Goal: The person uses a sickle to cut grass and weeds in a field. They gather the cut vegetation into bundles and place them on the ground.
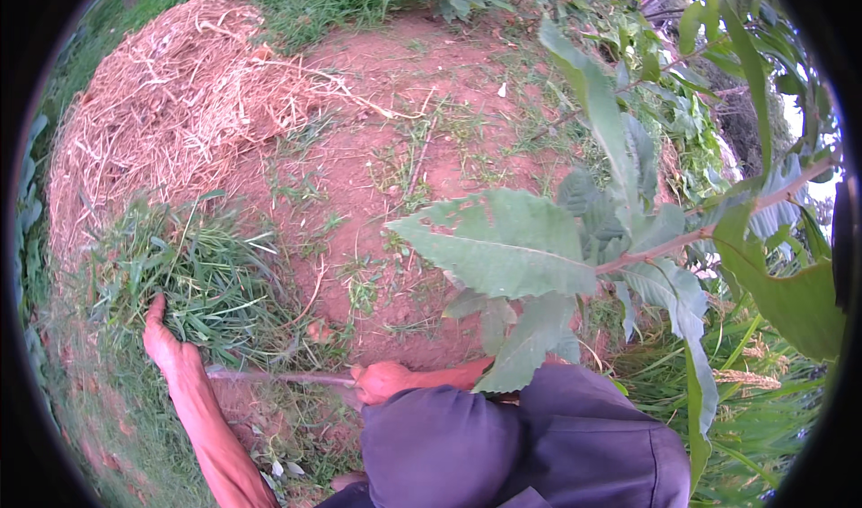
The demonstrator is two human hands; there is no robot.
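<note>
My left hand holds the near edge of a heap of cut green grass; one finger shows on top, while the others are hidden in the blades. My right hand is closed around the handle end of a sickle. Its long, thin blade points left, low over the ground and just below the grass heap, and its tip comes close to my left wrist. Most of the handle is hidden inside my fist. A leafy stem partly covers my right forearm.
Dry straw is piled at the upper left on bare reddish soil. A broad-leaved branch reaches in from the right, close to the camera. Tall grass with seed heads grows at the lower right. My bent knees are below.
</note>
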